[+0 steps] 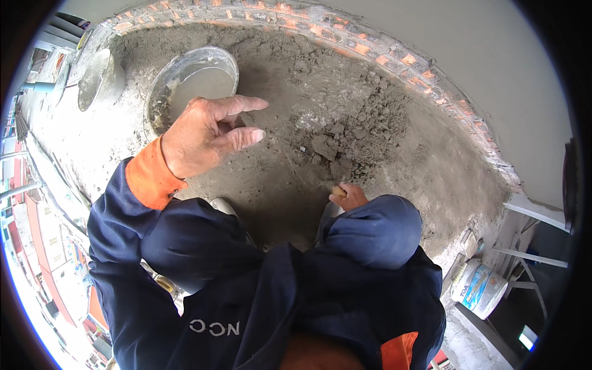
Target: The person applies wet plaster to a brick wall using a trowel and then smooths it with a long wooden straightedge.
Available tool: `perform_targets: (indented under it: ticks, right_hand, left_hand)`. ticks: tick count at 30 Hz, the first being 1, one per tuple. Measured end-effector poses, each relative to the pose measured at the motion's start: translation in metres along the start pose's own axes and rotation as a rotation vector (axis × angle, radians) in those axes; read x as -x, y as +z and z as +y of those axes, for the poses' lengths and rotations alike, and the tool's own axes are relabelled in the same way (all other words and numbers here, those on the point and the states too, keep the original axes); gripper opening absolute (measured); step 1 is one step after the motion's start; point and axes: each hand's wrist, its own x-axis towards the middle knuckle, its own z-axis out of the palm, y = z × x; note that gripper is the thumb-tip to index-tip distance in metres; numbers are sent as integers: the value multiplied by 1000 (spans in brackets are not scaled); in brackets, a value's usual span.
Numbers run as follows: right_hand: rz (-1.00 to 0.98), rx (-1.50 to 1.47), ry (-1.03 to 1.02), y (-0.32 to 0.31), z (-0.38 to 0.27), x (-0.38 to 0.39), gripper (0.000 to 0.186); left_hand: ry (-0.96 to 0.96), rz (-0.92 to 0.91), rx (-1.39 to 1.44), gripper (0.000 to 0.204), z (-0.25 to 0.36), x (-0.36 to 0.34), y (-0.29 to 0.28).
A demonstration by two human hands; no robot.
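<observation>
My left hand (213, 129) hangs in the air in front of the near rim of a round basin (229, 61). Its thumb and fingers are apart, with nothing between them, and pale dust coats the fingertips. Grey watery liquid (206, 86) lies in the basin. Beside my right knee, my right hand (351, 197) is closed round the tan wooden handle (338, 191) of what looks like a trowel. The tool's blade is hard to make out against the grey mortar. Just beyond it lies a heap of crumbly wet mortar (370, 129), with several lumps nearest the hand.
A low brick edge (376, 58) curves along the far side and the right, below a smooth grey wall (493, 68). At the left stands an empty-looking bucket (102, 80) by the drop. A white paint pail (480, 288) and metal framing (533, 213) are at the right.
</observation>
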Motion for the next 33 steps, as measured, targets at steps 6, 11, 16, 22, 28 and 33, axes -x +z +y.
perform_targets:
  ticks: [6,11,16,22,28,33]
  right_hand:
    - [239,-301,117,-53,20,-65,45]
    - [171,-1044,138,-113,-26,-56,27]
    - [221,-1239,81,-67,-83,-64,27]
    - [-126,-1054,197,8,-144,-165,21]
    - [313,-1314,168,-36,-102,-201,21]
    - [391,-1755,14,-77,-57,-140,22]
  left_hand:
    - [-8,2,-17,51,8,4,5]
    - [-39,30,-18,50,5,12,-2]
    - [-8,20,13,48,-4,7,-4]
    - [-79,3,-18,46,-1,-3,-1]
    - [-173,5,24,47,0,2,1]
    - [-114,1,74,46,-12,2,3]
